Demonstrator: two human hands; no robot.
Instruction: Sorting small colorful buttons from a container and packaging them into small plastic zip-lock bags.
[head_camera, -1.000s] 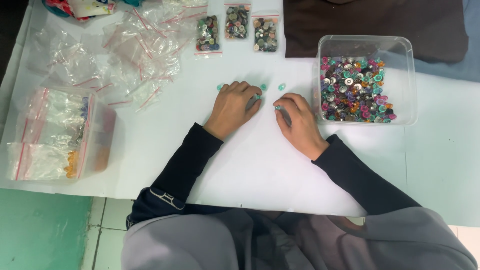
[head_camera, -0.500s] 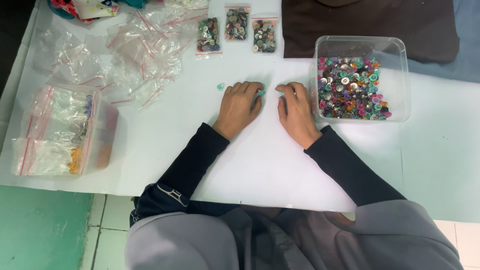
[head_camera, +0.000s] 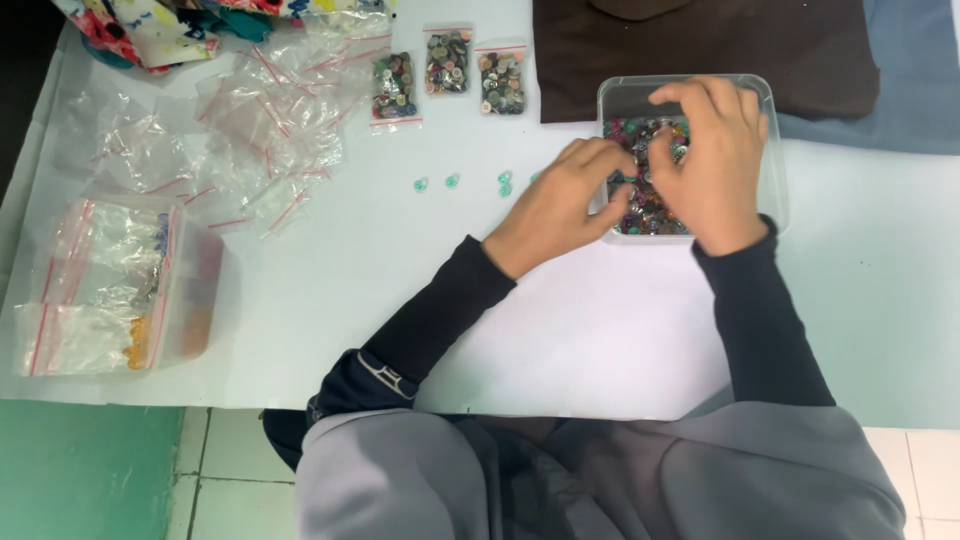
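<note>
Hands were both in the clear tub (head_camera: 775, 150) of mixed buttons (head_camera: 640, 205), which sat on the white table (head_camera: 380, 290) at the right. The right hand (head_camera: 712, 165) lay over the far side of the tub with its fingers (head_camera: 690, 95) bent down into the buttons. The left hand (head_camera: 565, 205) reached in from the near left corner, its fingers (head_camera: 612, 160) curled. It looked like the picking step: digging through the pile for the right ones. I could not tell if either hand had hold of a button, since the fingertips were hidden in the pile and behind each other. A few green buttons (head_camera: 505, 183) lay loose on the table just left of the tub, in a short row. A next pick would need a small, careful pinch on one button, because they were tiny and heaped up. Three small filled bags (head_camera: 448, 65) lay at the top of the table, and many empty bags (head_camera: 265, 120) were spread to the left. A box (head_camera: 205, 290) at the far left held more bags; what was in them was hard to make out. A brown cloth (head_camera: 700, 50) lay behind the tub, cut off at the top.
</note>
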